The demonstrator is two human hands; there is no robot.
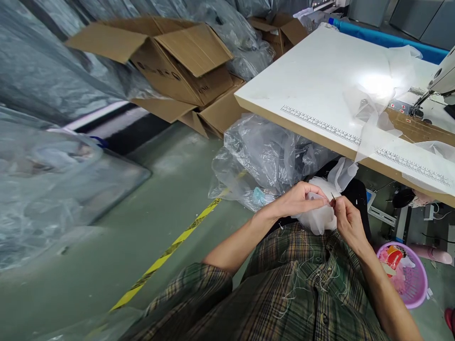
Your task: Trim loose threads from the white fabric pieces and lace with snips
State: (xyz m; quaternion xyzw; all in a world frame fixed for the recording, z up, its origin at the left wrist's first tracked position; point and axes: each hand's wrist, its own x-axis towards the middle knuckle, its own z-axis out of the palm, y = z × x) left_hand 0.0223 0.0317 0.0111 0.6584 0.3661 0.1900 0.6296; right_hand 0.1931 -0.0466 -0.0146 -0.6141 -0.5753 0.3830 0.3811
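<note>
- White sheer fabric (316,220): bunched above the lap, in front of the plaid shirt (302,265), just off the near edge of the tabletop (302,71).
- Handling, my read: very light, limp, probably slippery; won't hold a shape. Looks thin enough to snag or pull, so no hard tugging.
- Grip: pinch at a gathered fold or edge, thumb against fingertips, close to the spot being worked. Let the rest hang loose.
- Left hand (302,201): fingers curled in, thumb and fingertips closed on the fabric.
- Right hand (350,220): thumb and index pinched together, a thin dark pointed piece (333,196) sticking up between them. Can't tell what it is, or whether fabric is in the pinch too.
- Hands nearly touching at the fingertips.
- More sheer material (369,137) drapes over the tabletop edge towards the lap; can't tell if it's the same piece.
- Sewing machine (441,73) on the tabletop, right side, ruler scale (320,125) along the near edge.
- Loose threads (284,296) on the shirt front.
- Below the tabletop: clear plastic bags (263,147) left, pink basket (420,284) right.
</note>
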